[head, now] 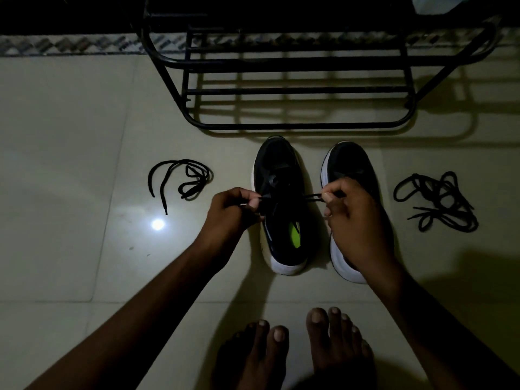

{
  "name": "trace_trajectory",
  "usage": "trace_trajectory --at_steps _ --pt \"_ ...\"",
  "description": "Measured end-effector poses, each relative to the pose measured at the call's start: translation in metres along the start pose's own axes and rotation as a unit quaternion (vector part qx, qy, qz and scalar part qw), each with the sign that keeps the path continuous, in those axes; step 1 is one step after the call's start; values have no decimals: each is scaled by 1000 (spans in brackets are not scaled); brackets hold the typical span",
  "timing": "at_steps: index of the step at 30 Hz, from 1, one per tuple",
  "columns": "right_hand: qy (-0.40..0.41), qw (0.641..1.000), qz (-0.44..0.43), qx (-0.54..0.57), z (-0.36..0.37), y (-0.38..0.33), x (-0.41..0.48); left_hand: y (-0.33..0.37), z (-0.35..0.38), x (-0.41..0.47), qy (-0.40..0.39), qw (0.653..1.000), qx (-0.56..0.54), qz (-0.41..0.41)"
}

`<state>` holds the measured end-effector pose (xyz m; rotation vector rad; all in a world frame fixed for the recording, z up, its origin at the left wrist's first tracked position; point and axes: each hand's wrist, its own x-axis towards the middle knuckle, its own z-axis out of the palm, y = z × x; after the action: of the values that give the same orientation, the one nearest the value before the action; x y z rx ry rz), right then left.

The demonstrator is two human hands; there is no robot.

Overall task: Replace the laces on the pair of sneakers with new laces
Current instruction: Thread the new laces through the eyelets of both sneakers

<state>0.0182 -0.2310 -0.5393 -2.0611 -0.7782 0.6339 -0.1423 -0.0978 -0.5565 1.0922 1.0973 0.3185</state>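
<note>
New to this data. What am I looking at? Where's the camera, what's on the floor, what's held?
No robot here: a person works with two bare hands. The one picture comes from a camera worn on their head, looking forward and down, so the arms enter from the bottom and the bare feet are the wearer's own. On the tiled floor two dark sneakers with white soles stand side by side before a black shoe rack. The left hand and the right hand each pinch a black lace stretched across the sneaker on the picture's left; the other sneaker is partly hidden by the right hand. A loose lace lies left of the shoes, a tangled bunch of laces right of them. Which are old or new cannot be told.
</note>
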Motion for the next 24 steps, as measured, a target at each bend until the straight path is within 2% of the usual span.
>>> trace_trajectory --at_steps 3,7,9,11,12,13,14,15,16,17,18,21,22,24 --pt "2 979 143 144 4 -5 0 0 2 -1 -9 996 -83 -36" --pt "26 939 217 267 16 -8 -2 -1 5 -1 -10 988 -146 -54" --pt "40 925 225 302 22 -9 -4 -2 7 -1 -4 993 -117 -26" --pt "50 920 224 316 27 -8 -5 -4 4 -3 10 998 4 61" --pt "52 920 225 318 28 -7 -6 -5 0 -2 26 984 113 135" --pt "53 919 227 319 29 -7 -6 -5 -3 -2 35 946 235 221" --pt "55 917 230 320 29 -7 -7 -5 -6 -1 36 890 337 304" --pt "56 916 232 322 29 -7 -7 -4 -8 0 36 840 403 362" --pt "57 915 232 325 29 -7 -7 -4 -8 0 42 813 433 387" --pt "57 915 231 327 29 -8 -8 -4 -5 -1 57 811 435 387" --pt "56 915 231 326 29 -9 -8 -5 -2 -2 77 832 413 363" --pt "63 917 230 320 29 -10 -8 -1 9 -6 73 958 216 175" --pt "64 917 230 321 28 -10 -8 2 10 -5 54 980 149 121" --pt "60 917 223 325 25 -10 -8 7 9 -5 11 993 86 78"
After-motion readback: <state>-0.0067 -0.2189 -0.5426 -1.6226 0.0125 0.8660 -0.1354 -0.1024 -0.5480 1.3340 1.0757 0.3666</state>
